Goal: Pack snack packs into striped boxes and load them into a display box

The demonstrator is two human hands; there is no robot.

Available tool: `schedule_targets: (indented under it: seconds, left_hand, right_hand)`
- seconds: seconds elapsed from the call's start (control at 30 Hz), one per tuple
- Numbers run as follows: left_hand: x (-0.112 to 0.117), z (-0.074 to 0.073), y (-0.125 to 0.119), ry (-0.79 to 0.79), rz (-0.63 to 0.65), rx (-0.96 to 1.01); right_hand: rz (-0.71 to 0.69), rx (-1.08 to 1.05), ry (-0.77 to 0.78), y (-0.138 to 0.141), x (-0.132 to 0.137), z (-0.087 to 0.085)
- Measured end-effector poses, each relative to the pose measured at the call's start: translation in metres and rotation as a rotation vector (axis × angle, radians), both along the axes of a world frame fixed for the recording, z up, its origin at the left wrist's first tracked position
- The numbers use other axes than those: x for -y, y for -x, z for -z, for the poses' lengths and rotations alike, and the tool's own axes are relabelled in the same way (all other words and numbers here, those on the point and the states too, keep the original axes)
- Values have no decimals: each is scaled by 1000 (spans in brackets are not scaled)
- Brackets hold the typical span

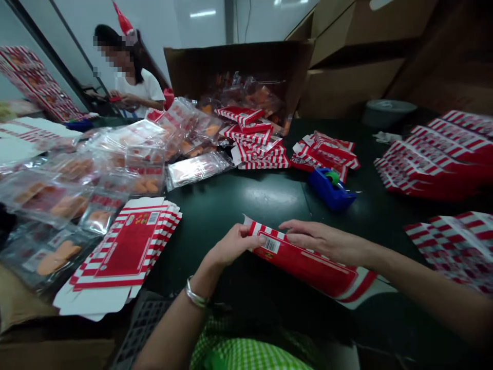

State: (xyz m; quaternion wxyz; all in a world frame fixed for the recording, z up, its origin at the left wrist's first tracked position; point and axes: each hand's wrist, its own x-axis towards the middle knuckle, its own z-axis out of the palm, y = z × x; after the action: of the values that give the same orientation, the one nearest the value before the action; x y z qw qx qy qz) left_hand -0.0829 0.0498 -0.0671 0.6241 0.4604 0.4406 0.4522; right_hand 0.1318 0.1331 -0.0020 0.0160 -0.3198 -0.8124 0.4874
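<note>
A red and white striped cardboard box [308,264], partly folded and with a barcode near one end, lies in front of me on the dark green table. My left hand [234,244] pinches its left end, thumb on the printed face by the barcode. Along the upper long edge rests my right hand [325,240], its fingers stretched out against the card. The box's right end flares out with white flaps. To the left lies a stack of flat striped box blanks [127,246].
Clear plastic packs [65,198] with orange pieces pile up at left. A blue tape dispenser [331,189], striped boxes [258,139] and a large carton [239,61] stand beyond. More striped boxes [435,159] are stacked at right. A person [134,90] sits at back left.
</note>
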Motion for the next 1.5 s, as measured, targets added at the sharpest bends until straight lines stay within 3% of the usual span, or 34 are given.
schedule_targets:
  seconds: [0.13, 0.2, 0.23, 0.3, 0.37, 0.4, 0.43, 0.5, 0.57, 0.67, 0.73, 0.9, 0.97, 1.13, 1.2, 1.27, 1.4, 1.5]
  left_hand:
    - [-9, 6, -6, 126, 40, 88]
    - [-12, 9, -6, 182, -5, 78]
    - [-12, 11, -4, 176, -82, 45]
    - [-6, 15, 0, 104, -368, -27]
    - [7, 20, -2, 78, -642, 22]
    - [13, 22, -9, 118, -695, 102]
    - [19, 24, -20, 182, -674, 206]
    - [23, 28, -52, 279, -479, 403]
    - [16, 29, -88, 253, -319, 515]
    - [-3, 24, -120, 190, -342, 469]
    - [-13, 19, -119, 203, -369, 358]
    - [-14, 6, -88, 171, -256, 255]
    - [-8, 4, -85, 159, -246, 224]
    - [2, 8, -99, 87, -297, 99]
    - [0, 11, -99, 97, -332, 7]
    - [-3, 13, -95, 101, -356, -8]
    - [1, 15, -88, 111, -259, 197]
    - [11, 15, -93, 91, -193, 301]
  right_hand:
    - [177, -59, 447, -6, -5, 22]
    - [247, -87, 625, -11, -5, 31]
    - [285, -111, 692, -14, -4, 33]
    - [424, -169, 784, -24, -3, 33]
    - [641, -226, 816, -38, 0, 27]
    - [736, -257, 818, -45, 1, 24]
    - [800, -292, 818, -52, 2, 22]
    - [832, -353, 815, -64, 6, 21]
    - [816, -417, 800, -70, 10, 24]
    - [848, -531, 763, -76, 15, 31]
    - [811, -586, 756, -82, 16, 33]
    - [574, -673, 717, -97, 20, 33]
    - [613, -681, 620, -90, 26, 38]
    - [784, -606, 185, -50, 43, 58]
    - [808, -612, 116, -44, 47, 60]
    - [798, -671, 235, -49, 48, 58]
    - [683, -796, 708, -75, 44, 52]
    - [747, -838, 769, -79, 46, 56]
